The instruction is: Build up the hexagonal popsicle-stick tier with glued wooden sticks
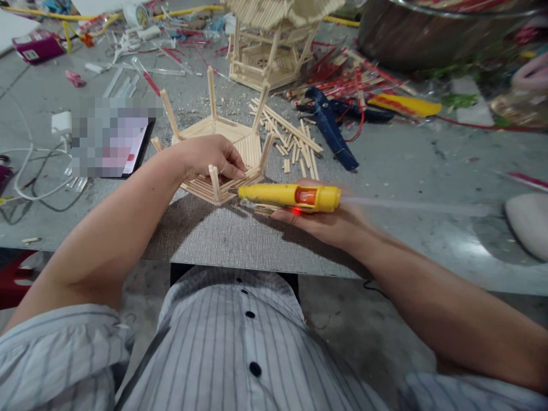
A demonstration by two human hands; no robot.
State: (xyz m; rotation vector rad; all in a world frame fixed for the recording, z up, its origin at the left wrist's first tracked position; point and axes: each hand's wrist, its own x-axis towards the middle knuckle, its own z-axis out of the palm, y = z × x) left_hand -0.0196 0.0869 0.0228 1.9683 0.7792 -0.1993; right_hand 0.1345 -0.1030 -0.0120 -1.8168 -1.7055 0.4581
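A hexagonal base of thin wooden sticks [201, 188] with upright corner posts rests on the table in front of me. My left hand [218, 157] reaches over it, fingers pinched low at the near right edge; whatever is between the fingertips is hidden. My right hand [331, 220] is wrapped round a yellow hot glue gun [274, 195] with a small red light showing. Its nozzle points left, close to the near edge of the base; I cannot tell whether it touches. A clear glue stick [385, 202] trails from its back end.
Cut stick pieces [299, 151] lie right of the base, near blue-handled cutters [331, 128] and a yellow knife [405, 105]. Behind stands a roofed stick model [274, 51]. A phone [139, 148] and a white cable [21, 171] lie left; a large pot [428, 34] is back right.
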